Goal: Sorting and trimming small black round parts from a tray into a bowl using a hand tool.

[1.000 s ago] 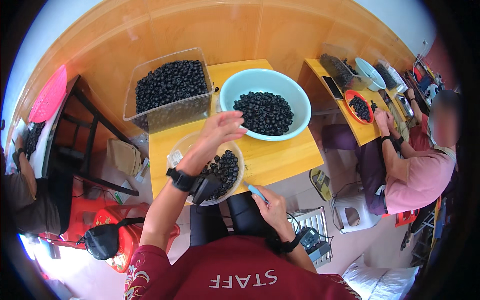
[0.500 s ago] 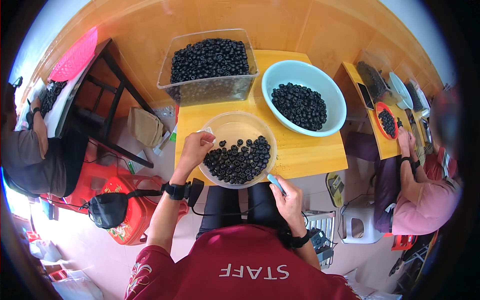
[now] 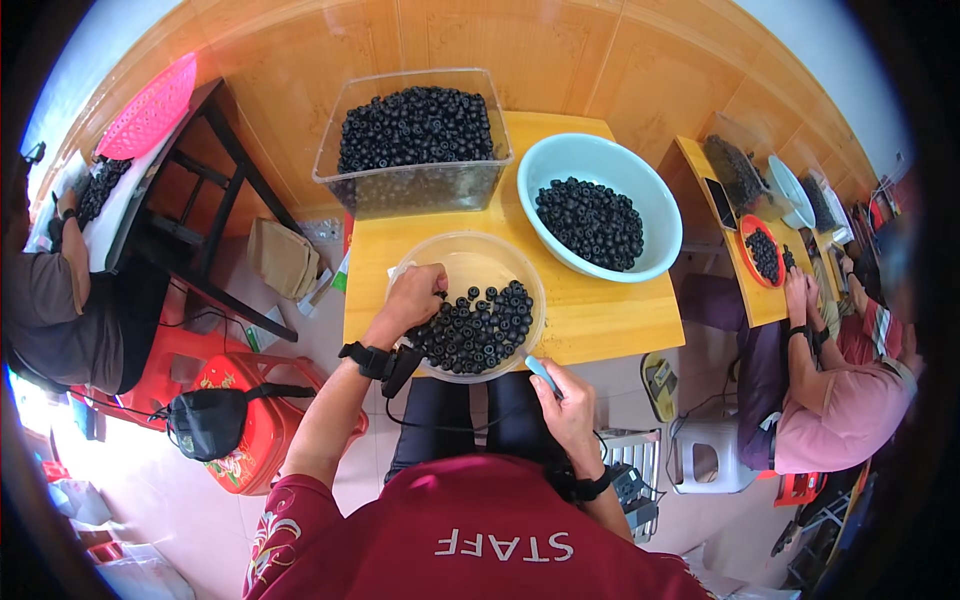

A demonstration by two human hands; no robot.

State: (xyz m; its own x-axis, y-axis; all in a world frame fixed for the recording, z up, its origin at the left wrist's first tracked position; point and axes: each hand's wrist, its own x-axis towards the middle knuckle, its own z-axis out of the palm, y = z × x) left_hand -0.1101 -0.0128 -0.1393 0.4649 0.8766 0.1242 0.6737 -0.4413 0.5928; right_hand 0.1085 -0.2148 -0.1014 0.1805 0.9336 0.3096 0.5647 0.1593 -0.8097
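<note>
A shallow translucent round bowl [image 3: 425, 245] rests at the table's near edge. Small black ring-shaped pieces [image 3: 480, 335] with holes cover its near part. Inside the bowl's left side is my left hand [image 3: 414, 297], thumb and fingers closed at one black piece, partly hidden by the fingertips. My right hand [image 3: 568, 405] is wrapped round a light blue handle [image 3: 541, 373] by the bowl's near right rim. The handle's thin tip points at the bowl; its end is hard to make out. Both wrists wear black bands, and a cable hangs between them.
On the yellow table [image 3: 620, 325] stand a clear rectangular tub [image 3: 420, 195] heaped with black pieces and a pale blue basin [image 3: 665, 235] holding more. People sit working at left and right. A red stool [image 3: 225, 465] with a black bag stands at left, a grey stool [image 3: 710, 465] at right.
My left hand has moved from the bowl's left rim inward to a black piece, its fingers now at that piece. My right hand keeps its hold on the blue handle. The whole view has shifted slightly.
</note>
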